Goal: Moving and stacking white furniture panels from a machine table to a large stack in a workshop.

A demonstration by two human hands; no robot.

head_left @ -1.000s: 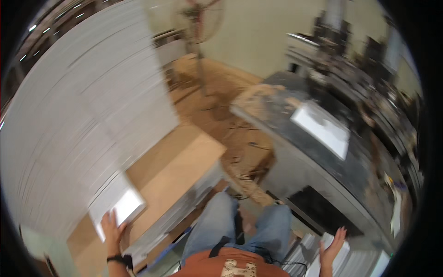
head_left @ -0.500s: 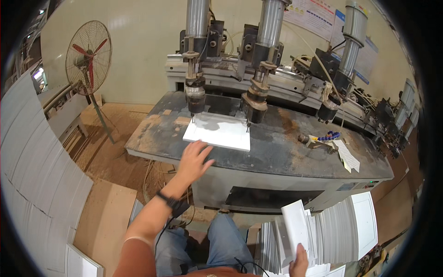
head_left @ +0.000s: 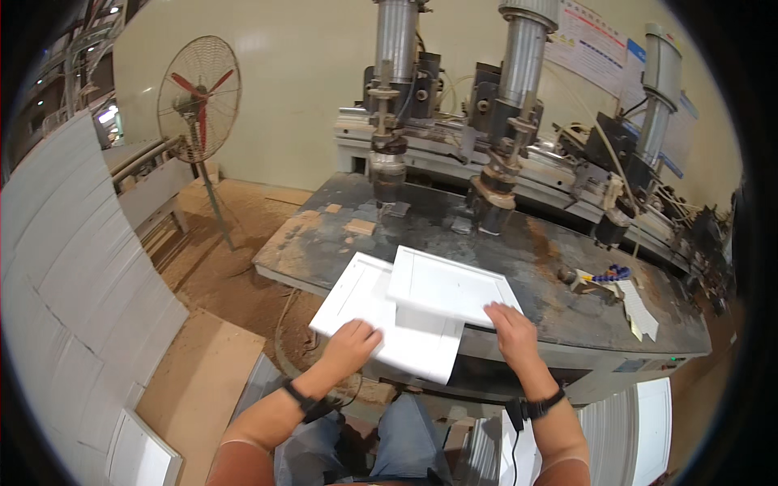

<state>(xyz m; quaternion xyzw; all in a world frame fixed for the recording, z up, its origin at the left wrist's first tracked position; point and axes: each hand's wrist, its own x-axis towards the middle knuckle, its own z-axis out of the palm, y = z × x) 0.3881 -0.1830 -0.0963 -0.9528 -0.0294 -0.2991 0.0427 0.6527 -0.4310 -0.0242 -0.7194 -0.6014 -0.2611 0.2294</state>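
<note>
Two white rectangular panels with grooved borders overlap at the front edge of the dark machine table. My left hand grips the near edge of the lower panel, which juts out over the table's front edge. Above it, my right hand holds the upper panel by its near right corner. That upper panel covers part of the lower one. I cannot tell whether the two touch. Behind them, the drill heads stand over the table.
A tall stack of white panels rises at the left, beside a brown board. More panels stand on edge at the lower right. A caged fan is at the back left. Paper sheets and a blue hose are at the table's right.
My left hand has taken hold of the panel under the drill heads and drawn it toward me. My right hand has brought another panel up from the right stack. The view has shifted.
</note>
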